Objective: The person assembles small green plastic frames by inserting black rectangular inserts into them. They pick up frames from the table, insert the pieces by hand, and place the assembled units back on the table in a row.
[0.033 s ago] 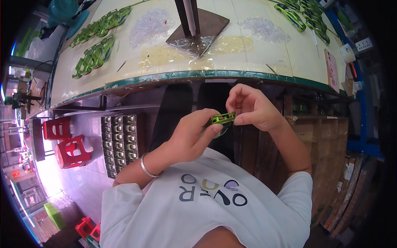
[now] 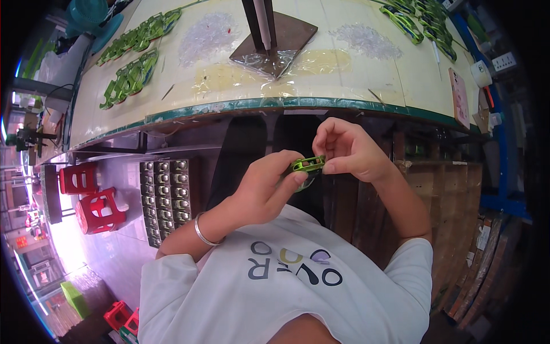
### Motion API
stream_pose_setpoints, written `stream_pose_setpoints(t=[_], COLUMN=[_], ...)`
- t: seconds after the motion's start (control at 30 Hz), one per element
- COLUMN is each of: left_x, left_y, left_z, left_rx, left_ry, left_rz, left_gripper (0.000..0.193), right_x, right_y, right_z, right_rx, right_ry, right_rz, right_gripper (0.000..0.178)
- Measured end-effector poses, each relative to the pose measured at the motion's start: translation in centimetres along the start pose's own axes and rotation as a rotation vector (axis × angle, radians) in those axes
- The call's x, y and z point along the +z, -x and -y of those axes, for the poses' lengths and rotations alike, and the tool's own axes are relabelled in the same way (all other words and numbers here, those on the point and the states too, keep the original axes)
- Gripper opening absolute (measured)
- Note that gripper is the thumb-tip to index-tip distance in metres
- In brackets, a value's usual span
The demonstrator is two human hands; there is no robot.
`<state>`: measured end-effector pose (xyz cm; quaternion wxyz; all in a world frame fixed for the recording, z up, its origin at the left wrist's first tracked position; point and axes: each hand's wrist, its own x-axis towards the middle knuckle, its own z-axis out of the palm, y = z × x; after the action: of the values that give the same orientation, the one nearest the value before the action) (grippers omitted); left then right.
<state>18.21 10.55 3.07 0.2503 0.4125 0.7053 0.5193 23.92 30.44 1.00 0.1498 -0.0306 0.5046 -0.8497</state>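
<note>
You pinch the green part (image 2: 307,165) between both hands below the bench (image 2: 344,106) edge: left hand (image 2: 269,192) grips its near end, right hand (image 2: 346,150) clasps the far end, steadying it for close work.

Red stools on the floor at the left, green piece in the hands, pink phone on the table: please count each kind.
Red stools: 2, side by side on the floor
Green piece: 1, held between left hand and right hand
Pink phone: 1, on the table at its right end
Total: 4
</note>
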Motion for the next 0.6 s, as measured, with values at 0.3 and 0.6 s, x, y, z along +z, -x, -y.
stream_pose_setpoints(t=[0.3, 0.6], left_x=[0.1, 0.1], left_y=[-0.4, -0.9], left_z=[1.7, 0.8], left_rx=[-0.217, -0.153], left_ry=[0.601, 0.797], left_rz=[-0.184, -0.179], left_gripper=[0.019, 0.025], right_x=[2.1, 2.6], right_y=[-0.3, -0.9], right_z=[-2.2, -3.4], right_rx=[-0.525, -0.787], right_ry=[0.778, 1.369], right_rz=[-0.385, -0.325], right_gripper=[0.053, 0.068])
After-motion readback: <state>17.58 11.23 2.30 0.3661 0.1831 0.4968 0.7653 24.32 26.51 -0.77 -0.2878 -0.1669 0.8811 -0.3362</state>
